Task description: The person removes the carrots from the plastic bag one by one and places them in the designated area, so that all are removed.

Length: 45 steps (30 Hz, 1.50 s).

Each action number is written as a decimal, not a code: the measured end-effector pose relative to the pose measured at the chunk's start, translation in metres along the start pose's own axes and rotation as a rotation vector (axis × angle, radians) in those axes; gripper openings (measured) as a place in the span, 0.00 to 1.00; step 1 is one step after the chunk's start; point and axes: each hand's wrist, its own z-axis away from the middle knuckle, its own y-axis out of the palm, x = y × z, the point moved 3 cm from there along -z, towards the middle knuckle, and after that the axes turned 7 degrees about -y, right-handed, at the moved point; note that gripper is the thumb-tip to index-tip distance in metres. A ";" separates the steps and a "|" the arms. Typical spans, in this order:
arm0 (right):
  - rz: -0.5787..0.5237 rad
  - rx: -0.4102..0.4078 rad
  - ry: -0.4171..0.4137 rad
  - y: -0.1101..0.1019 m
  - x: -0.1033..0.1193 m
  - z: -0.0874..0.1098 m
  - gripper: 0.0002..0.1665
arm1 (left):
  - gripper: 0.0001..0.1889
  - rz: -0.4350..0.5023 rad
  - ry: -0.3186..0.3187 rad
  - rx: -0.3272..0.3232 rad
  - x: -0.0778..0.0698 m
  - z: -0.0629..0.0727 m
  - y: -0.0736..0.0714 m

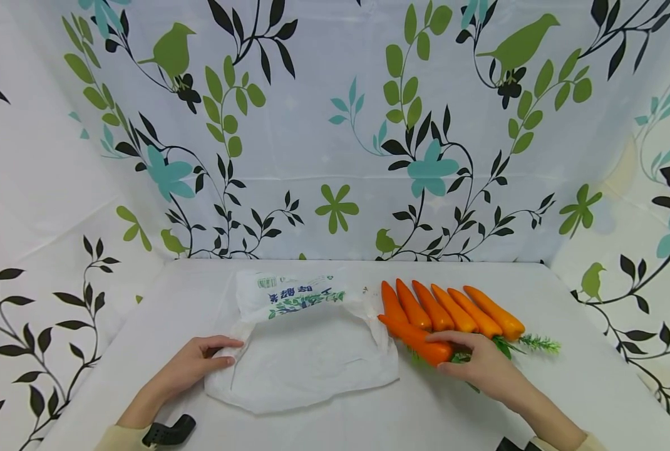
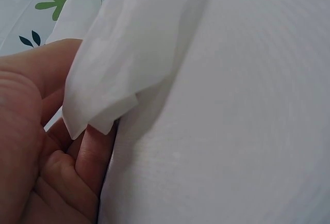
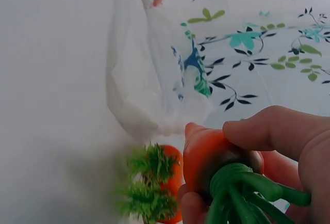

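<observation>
My right hand (image 1: 484,366) grips an orange carrot (image 1: 414,338) by its thick, leafy end, thumb on one side and fingers on the other. The carrot's thin tip points left, towards a white plastic bag (image 1: 307,360). In the right wrist view its green stalks (image 3: 242,193) face the camera. The bag lies flat with its mouth spread and a printed panel (image 1: 304,299) at the back. My left hand (image 1: 191,366) holds the bag's left edge; in the left wrist view a fold of white plastic (image 2: 124,59) hangs over the curled fingers (image 2: 95,154).
A slanted row of several carrots (image 1: 450,307) lies right of the bag, tips pointing away, green tops (image 1: 538,343) towards the near right. Everything rests on a white table (image 1: 414,413). Behind it hangs a leaf-and-bird patterned cloth (image 1: 307,125).
</observation>
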 end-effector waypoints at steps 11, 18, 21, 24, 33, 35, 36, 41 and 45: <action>0.020 -0.063 0.030 -0.028 -0.016 0.013 0.27 | 0.17 -0.014 0.006 -0.002 -0.001 0.002 0.000; 0.030 -0.105 0.019 -0.049 -0.026 0.019 0.28 | 0.18 0.011 0.003 0.005 -0.005 0.003 0.000; 0.029 -0.123 0.014 -0.059 -0.029 0.021 0.28 | 0.17 -0.007 0.000 0.001 -0.004 0.002 0.000; 0.042 -0.136 0.034 -0.068 -0.034 0.023 0.30 | 0.17 -0.012 -0.009 -0.004 -0.002 0.002 0.000; 0.114 -0.151 0.065 -0.095 -0.050 0.026 0.33 | 0.17 0.000 -0.001 -0.003 -0.003 0.002 0.000; 0.135 -0.155 0.068 -0.101 -0.054 0.026 0.34 | 0.18 0.002 0.003 -0.002 -0.004 0.002 0.001; 0.143 -0.159 0.069 -0.104 -0.055 0.026 0.34 | 0.18 0.004 0.006 0.002 -0.004 0.002 0.001; 0.170 -0.174 0.068 -0.114 -0.063 0.025 0.35 | 0.19 0.022 0.010 0.010 -0.006 0.003 0.001; 0.163 -0.170 0.073 -0.121 -0.073 0.024 0.37 | 0.18 0.014 0.006 0.008 -0.005 0.002 0.000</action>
